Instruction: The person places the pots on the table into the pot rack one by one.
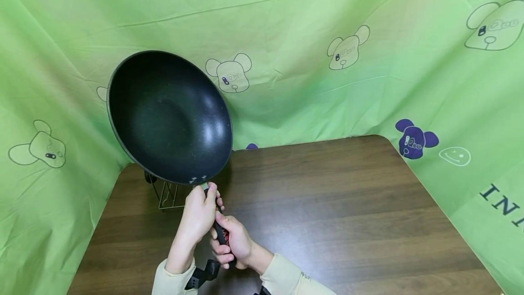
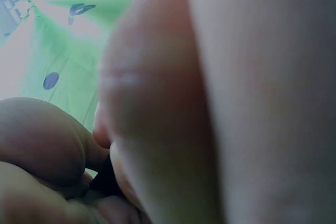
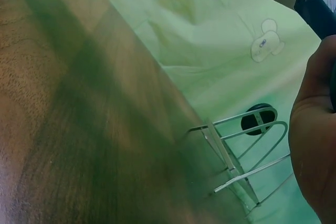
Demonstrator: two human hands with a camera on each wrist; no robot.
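Note:
A large black wok (image 1: pixel 168 113) is held up over the back left of the table, its dark inside facing the head camera. My left hand (image 1: pixel 199 211) grips the upper part of its handle (image 1: pixel 220 233), close to the riveted joint. Lower down, my right hand (image 1: pixel 237 242) wraps round the same handle, and a bit of red shows beside that palm. In the left wrist view, blurred skin of the left hand (image 2: pixel 157 93) fills most of the picture. At the right edge of the right wrist view, part of the right hand (image 3: pixel 315 129) shows.
Behind and below the wok, a wire rack (image 1: pixel 172 197) stands on the brown wooden table (image 1: pixel 327 204), partly hidden. A round black thing (image 3: pixel 258 119) shows behind its wires. Green cloth (image 1: pixel 286 22) with printed bear heads hangs around the table's back and sides.

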